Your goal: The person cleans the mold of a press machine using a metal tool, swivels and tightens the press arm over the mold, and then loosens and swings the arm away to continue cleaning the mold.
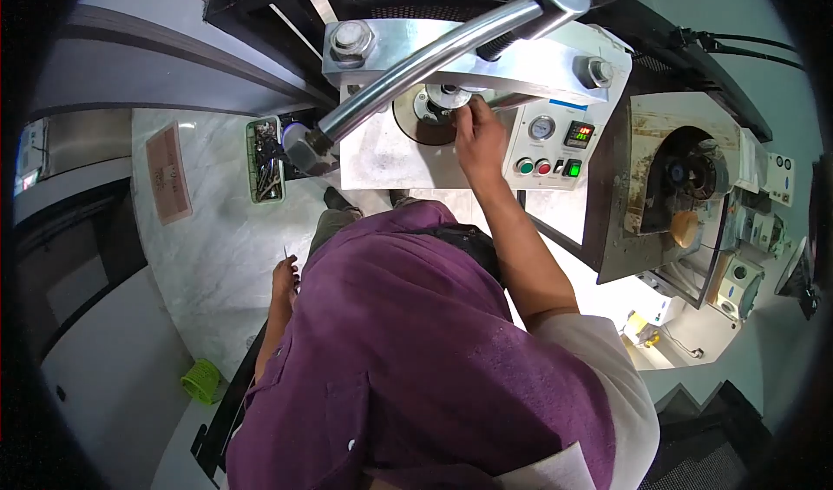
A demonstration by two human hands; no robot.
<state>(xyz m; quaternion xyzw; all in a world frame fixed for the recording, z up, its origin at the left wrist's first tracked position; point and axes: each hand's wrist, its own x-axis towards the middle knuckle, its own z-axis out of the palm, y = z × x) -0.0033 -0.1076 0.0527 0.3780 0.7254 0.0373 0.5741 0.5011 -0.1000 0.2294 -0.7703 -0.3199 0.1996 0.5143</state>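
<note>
A purple apron [416,316] lies nearest. Beyond it, the right hand [480,138] reaches under the steel crossbar [521,69] to the round metal fitting [449,98] at the clamping machine's [382,162] circular opening; I cannot tell whether it grips. The left hand [284,279] hangs low, pinching a slim pointed tool [285,252]. The step looks like adjusting the fitting; the next move calls for fingers clear of the lever [434,63].
</note>
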